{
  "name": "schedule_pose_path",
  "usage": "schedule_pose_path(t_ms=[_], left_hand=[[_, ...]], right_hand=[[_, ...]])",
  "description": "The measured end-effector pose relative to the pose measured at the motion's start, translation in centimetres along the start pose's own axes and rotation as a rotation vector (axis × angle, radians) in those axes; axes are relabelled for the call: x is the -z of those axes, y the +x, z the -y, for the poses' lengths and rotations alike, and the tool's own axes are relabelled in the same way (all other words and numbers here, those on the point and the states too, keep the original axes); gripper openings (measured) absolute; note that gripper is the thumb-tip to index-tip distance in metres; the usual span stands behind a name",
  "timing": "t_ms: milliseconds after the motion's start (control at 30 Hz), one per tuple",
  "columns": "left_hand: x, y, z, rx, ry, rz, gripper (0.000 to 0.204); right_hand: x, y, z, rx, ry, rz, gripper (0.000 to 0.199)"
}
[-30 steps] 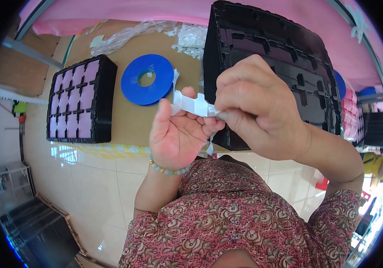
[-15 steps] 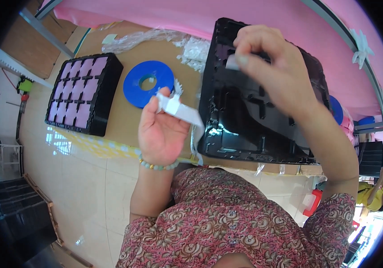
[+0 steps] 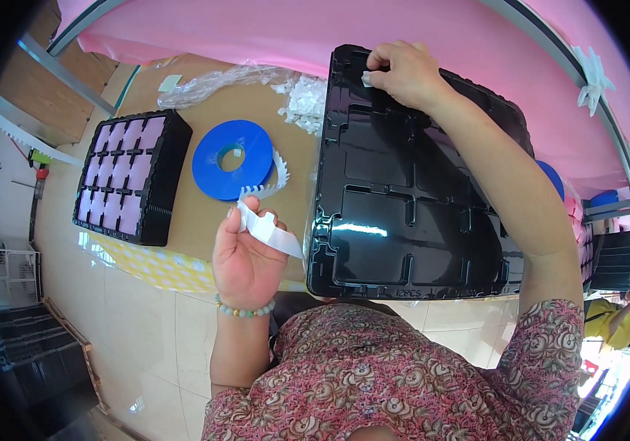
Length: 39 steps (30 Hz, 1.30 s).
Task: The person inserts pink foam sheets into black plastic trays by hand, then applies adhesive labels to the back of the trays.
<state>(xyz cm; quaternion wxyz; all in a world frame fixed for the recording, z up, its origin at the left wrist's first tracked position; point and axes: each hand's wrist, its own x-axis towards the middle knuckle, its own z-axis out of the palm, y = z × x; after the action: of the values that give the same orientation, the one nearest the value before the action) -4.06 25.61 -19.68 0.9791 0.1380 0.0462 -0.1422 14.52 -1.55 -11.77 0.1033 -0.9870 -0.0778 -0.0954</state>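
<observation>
White strip (image 3: 278, 237) diagonal, end toward tray (image 3: 370, 253)

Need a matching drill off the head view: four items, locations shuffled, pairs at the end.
Items
1. flat, round blue reel
2. thin, notched white strip
3. large, glossy black plastic tray
4. small black plastic tray stack with pink squares

Locations
A. pinched in the left grip
B. leftmost on the brown tabletop
C. beneath the right grip
D. lying on the tabletop between the two black items

Pairs: 1-D, 2-A, 3-C, 4-B
</observation>
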Motion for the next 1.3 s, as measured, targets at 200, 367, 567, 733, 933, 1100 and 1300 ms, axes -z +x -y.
schedule_pose_path(t_ms=[200,367,567,733,933,1100,1300], left_hand=[[-1.2,1.1,-1.6,0.062,0.001,0.15,0.037],[-1.1,2.3,-4.2,0.114,0.032,0.216,0.044],[-0.9,3.0,-6.6,0.19,0.11,0.262,0.066],[-0.5,3.8,-7.8,0.218,0.312,0.34,0.079],[0.2,4.5,-9.3,0.324,0.351,0.417,0.09],[-0.5,5.0,-9.3,0.424,0.321,0.457,0.095],[0.1,4.8,-8.3,0.519,0.315,0.582,0.1]], right_hand=[[-0.5,-0.1,0.1,0.091,-0.016,-0.074,0.014],[1.7,-1.0,3.8,-0.173,0.649,-0.115,0.016],[2.1,-5.1,12.5,0.394,0.096,-0.253,0.016],[4.2,-8.5,18.7,0.365,0.345,-0.045,0.014],[2.4,-9.9,21.5,0.297,0.506,-0.003,0.014],[2.1,-10.5,21.9,0.16,0.664,0.048,0.006],[3.1,-11.0,20.8,0.136,0.689,-0.005,0.004]])
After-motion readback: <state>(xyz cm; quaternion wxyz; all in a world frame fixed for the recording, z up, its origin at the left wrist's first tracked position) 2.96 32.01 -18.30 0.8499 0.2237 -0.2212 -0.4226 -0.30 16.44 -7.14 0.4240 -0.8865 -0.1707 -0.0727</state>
